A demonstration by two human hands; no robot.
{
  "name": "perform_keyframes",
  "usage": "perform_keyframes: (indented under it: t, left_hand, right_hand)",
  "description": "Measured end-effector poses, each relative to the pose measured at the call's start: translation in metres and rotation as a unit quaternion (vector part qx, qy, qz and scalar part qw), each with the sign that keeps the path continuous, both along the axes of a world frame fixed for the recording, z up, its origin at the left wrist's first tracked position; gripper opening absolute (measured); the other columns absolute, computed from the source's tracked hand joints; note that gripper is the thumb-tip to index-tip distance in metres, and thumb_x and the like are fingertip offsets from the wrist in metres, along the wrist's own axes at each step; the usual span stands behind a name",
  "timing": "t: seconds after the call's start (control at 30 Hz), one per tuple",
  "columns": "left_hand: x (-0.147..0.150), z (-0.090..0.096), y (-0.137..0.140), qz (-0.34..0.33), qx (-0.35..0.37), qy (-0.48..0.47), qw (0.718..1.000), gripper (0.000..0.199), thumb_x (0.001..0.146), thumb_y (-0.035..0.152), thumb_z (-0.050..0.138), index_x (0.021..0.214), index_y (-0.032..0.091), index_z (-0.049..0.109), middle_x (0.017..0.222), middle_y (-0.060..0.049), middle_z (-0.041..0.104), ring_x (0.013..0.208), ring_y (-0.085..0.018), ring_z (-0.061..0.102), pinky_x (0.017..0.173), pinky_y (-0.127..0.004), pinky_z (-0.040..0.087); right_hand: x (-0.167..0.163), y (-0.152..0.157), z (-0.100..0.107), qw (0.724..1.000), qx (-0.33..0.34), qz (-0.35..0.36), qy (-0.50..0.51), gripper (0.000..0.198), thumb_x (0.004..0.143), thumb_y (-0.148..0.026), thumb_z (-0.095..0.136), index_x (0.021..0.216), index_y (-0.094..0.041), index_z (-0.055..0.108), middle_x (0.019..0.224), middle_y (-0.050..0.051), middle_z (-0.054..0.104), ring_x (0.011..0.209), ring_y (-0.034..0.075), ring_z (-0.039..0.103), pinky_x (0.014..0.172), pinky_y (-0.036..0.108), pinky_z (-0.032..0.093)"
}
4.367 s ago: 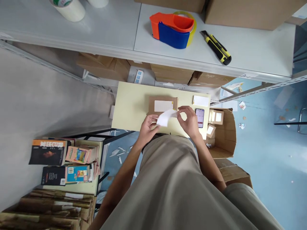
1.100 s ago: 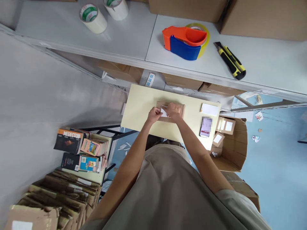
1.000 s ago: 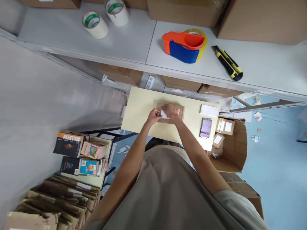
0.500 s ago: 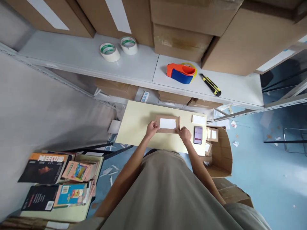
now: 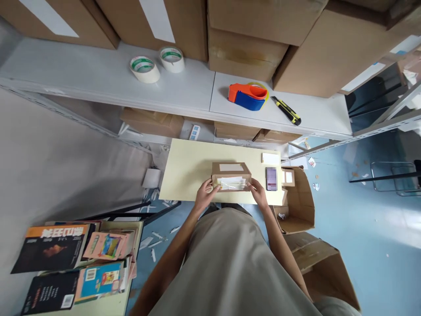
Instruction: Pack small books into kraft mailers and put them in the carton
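A small brown cardboard box (image 5: 231, 174) is held at the near edge of a pale yellow table (image 5: 186, 171). Two of its faces show, each with white paper on it, and the nearer one has a shiny, clear covering. My left hand (image 5: 204, 194) grips the box's left end, thumb on the near face. At the right end, my right hand (image 5: 258, 193) holds it the same way. The fingers behind the box are hidden. A phone (image 5: 271, 179) lies to the right of my right hand, below a stack of white labels (image 5: 270, 158).
On the grey shelf (image 5: 194, 90) above sit two tape rolls (image 5: 144, 69), an orange-and-blue tape dispenser (image 5: 247, 96) and a yellow-black utility knife (image 5: 287, 111). An open carton (image 5: 299, 199) with small boxes stands right of the table. Books (image 5: 54, 248) are stacked lower left.
The box has been turned so that a second papered face shows, and it is nearer to me. Both hands moved with it and now hold its two ends. The view has shifted slightly.
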State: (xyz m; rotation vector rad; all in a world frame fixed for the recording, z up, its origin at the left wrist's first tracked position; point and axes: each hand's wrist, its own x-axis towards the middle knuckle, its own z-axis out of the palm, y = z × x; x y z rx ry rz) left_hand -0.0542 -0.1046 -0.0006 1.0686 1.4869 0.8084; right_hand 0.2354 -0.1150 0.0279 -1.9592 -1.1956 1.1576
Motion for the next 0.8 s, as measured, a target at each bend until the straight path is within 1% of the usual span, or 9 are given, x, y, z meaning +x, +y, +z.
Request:
perform_keyframes:
  t: [0.07, 0.13, 0.2, 0.33, 0.47, 0.53, 0.63, 0.73, 0.8]
  left_hand:
    - [0.000, 0.002, -0.008, 0.016, 0.003, 0.028, 0.999, 0.050, 0.093, 0.052, 0.075, 0.135, 0.025, 0.072, 0.137, -0.012, 0.077, 0.116, -0.028, 0.078, 0.103, -0.039, 0.063]
    - [0.000, 0.002, -0.012, 0.017, -0.014, 0.077, 0.997, 0.038, 0.096, 0.048, 0.073, 0.125, 0.024, 0.076, 0.126, -0.013, 0.081, 0.104, -0.028, 0.081, 0.099, -0.041, 0.064]
    - [-0.001, -0.001, -0.014, 0.007, -0.033, 0.110, 0.993, 0.031, 0.096, 0.043, 0.072, 0.118, 0.023, 0.078, 0.119, -0.013, 0.082, 0.099, -0.029, 0.082, 0.097, -0.042, 0.064]
    - [-0.008, -0.005, -0.022, -0.008, -0.035, 0.109, 0.993, 0.029, 0.094, 0.040, 0.073, 0.115, 0.021, 0.080, 0.117, -0.011, 0.084, 0.100, -0.028, 0.083, 0.096, -0.040, 0.065]
    - [-0.005, -0.002, -0.039, -0.003, -0.051, 0.106, 0.993, 0.028, 0.094, 0.038, 0.074, 0.115, 0.021, 0.081, 0.111, -0.009, 0.086, 0.101, -0.028, 0.084, 0.095, -0.039, 0.065]
    - [0.004, 0.002, -0.049, 0.000, -0.063, 0.099, 0.993, 0.029, 0.094, 0.038, 0.073, 0.116, 0.021, 0.080, 0.112, -0.009, 0.086, 0.102, -0.028, 0.084, 0.095, -0.039, 0.065]
    - [0.027, 0.012, -0.059, -0.005, -0.074, 0.097, 0.993, 0.030, 0.094, 0.040, 0.073, 0.116, 0.021, 0.080, 0.112, -0.010, 0.086, 0.101, -0.028, 0.084, 0.094, -0.039, 0.065]
    - [0.062, 0.028, -0.063, -0.031, -0.062, 0.107, 0.992, 0.031, 0.095, 0.043, 0.072, 0.115, 0.021, 0.081, 0.111, -0.010, 0.086, 0.101, -0.028, 0.084, 0.093, -0.039, 0.066]
    - [0.094, 0.039, -0.064, -0.061, -0.043, 0.116, 0.990, 0.032, 0.095, 0.045, 0.072, 0.115, 0.022, 0.081, 0.111, -0.010, 0.087, 0.100, -0.029, 0.084, 0.091, -0.040, 0.066]
  right_hand:
    - [0.003, -0.009, 0.005, 1.000, 0.006, -0.004, 0.029, 0.064, 0.099, -0.064, 0.061, 0.144, -0.020, 0.071, 0.141, 0.016, 0.077, 0.128, 0.032, 0.075, 0.102, 0.042, 0.065]
    - [0.003, -0.017, 0.004, 0.999, -0.013, -0.010, 0.031, 0.060, 0.097, -0.064, 0.063, 0.135, -0.019, 0.075, 0.135, 0.018, 0.078, 0.121, 0.033, 0.078, 0.100, 0.043, 0.066]
    - [0.002, -0.026, 0.001, 0.999, -0.030, -0.019, 0.017, 0.056, 0.094, -0.065, 0.067, 0.124, -0.018, 0.079, 0.132, 0.019, 0.079, 0.116, 0.034, 0.080, 0.097, 0.044, 0.067]
    - [-0.003, -0.053, -0.004, 0.999, -0.018, -0.029, 0.030, 0.061, 0.091, -0.071, 0.070, 0.118, -0.018, 0.081, 0.129, 0.020, 0.077, 0.109, 0.035, 0.081, 0.089, 0.044, 0.069]
    - [0.000, -0.089, 0.000, 0.997, -0.017, -0.039, 0.060, 0.063, 0.089, -0.073, 0.071, 0.119, -0.018, 0.080, 0.128, 0.019, 0.077, 0.106, 0.034, 0.081, 0.087, 0.044, 0.069]
    - [0.008, -0.103, 0.006, 0.997, -0.023, -0.047, 0.063, 0.061, 0.089, -0.072, 0.072, 0.118, -0.019, 0.081, 0.128, 0.019, 0.077, 0.107, 0.035, 0.081, 0.087, 0.045, 0.069]
    - [0.030, -0.117, 0.015, 0.997, -0.030, -0.051, 0.042, 0.061, 0.088, -0.073, 0.073, 0.113, -0.019, 0.082, 0.118, 0.018, 0.079, 0.101, 0.035, 0.081, 0.087, 0.047, 0.068]
    - [0.067, -0.123, 0.024, 0.997, -0.022, -0.075, 0.015, 0.066, 0.088, -0.079, 0.070, 0.107, -0.017, 0.082, 0.110, 0.017, 0.080, 0.095, 0.034, 0.080, 0.087, 0.045, 0.066]
    - [0.101, -0.125, 0.028, 0.995, -0.011, -0.100, -0.008, 0.068, 0.089, -0.082, 0.066, 0.103, -0.017, 0.081, 0.105, 0.017, 0.081, 0.092, 0.032, 0.079, 0.086, 0.043, 0.064]
